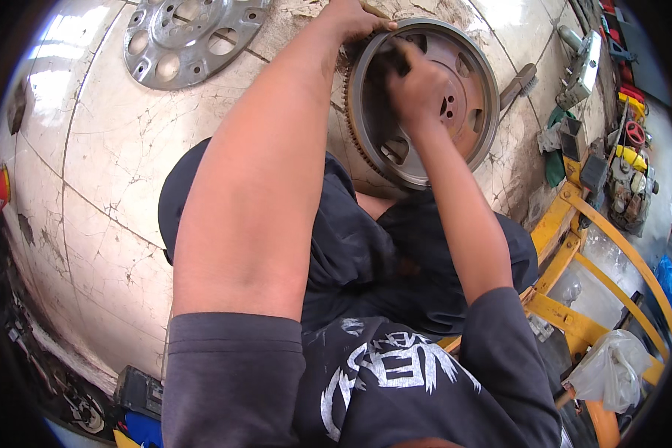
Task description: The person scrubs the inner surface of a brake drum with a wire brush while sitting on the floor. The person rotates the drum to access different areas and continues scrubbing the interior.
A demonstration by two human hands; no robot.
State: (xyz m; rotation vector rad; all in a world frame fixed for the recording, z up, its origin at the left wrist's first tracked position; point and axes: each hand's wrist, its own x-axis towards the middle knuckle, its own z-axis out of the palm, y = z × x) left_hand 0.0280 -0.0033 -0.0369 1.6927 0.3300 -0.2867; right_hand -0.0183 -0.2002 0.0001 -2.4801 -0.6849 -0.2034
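A round metal flywheel [479, 97] with a toothed outer edge stands tilted up against my legs, its holed, partly rusty face toward me. My left hand [355, 22] grips its upper left rim, with the fingers partly out of sight behind it. Over the face, my right hand [420, 86] is curled and blurred by motion. A dark smear shows beside its fingers; whatever they hold is hidden. Just right of the flywheel, a wire brush [518, 86] lies on the tiles. A flat grey metal disc [153, 56] with several large holes lies at the upper left.
Cracked, dirty tiles [104, 194] cover the floor. On the right stand a yellow metal frame [552, 231], a metal part [584, 71] and greasy machine parts [631, 187]. A clear plastic bag [612, 366] hangs at the lower right. A dark case [138, 392] sits at the lower left.
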